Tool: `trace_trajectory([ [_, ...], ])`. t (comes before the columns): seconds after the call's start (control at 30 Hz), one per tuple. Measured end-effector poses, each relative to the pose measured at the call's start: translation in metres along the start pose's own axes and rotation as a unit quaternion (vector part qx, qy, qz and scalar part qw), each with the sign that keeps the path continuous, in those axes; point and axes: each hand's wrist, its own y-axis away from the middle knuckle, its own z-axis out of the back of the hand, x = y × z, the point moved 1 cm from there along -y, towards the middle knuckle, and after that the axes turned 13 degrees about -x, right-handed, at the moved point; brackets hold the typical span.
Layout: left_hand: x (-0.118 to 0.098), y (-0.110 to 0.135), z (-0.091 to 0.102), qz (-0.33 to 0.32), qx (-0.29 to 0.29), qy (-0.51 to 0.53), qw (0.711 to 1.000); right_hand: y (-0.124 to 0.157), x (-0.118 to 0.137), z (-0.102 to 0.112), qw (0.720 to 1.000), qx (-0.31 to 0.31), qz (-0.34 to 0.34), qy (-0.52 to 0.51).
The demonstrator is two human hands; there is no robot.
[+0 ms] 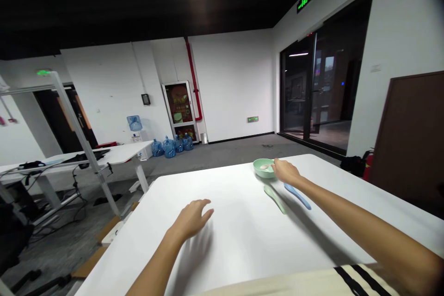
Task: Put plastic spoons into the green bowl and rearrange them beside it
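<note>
At the far side of the white table (229, 222) stands a light green bowl (265, 174). My right hand (286, 171) is at the bowl's right rim, fingers closed on the handle of a pale pinkish spoon (264, 167). The spoon's head is inside the bowl; most of its handle is hidden by my fingers. Nearer to me lie a green spoon (274, 200) and a blue spoon (297, 196), side by side below the bowl. My left hand (194, 218) hovers over the left part of the table, fingers apart, holding nothing.
To the left is another white table (125, 151) with cables and dark items on it. Several blue water jugs (169, 148) stand on the floor by the wall. A brown panel (409, 143) and a red fire extinguisher (368, 164) are on the right, near a glass door (326, 88).
</note>
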Motion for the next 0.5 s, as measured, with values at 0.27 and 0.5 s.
trace_trajectory([
  [0.27,-0.001,0.003,0.002,-0.009,-0.007,-0.002,1.0,0.042,0.012,0.015,0.998,0.059,0.011,-0.009],
  [0.5,-0.001,0.004,0.003,-0.008,-0.011,0.003,1.0,0.064,0.02,-0.008,0.989,0.137,0.033,-0.038],
])
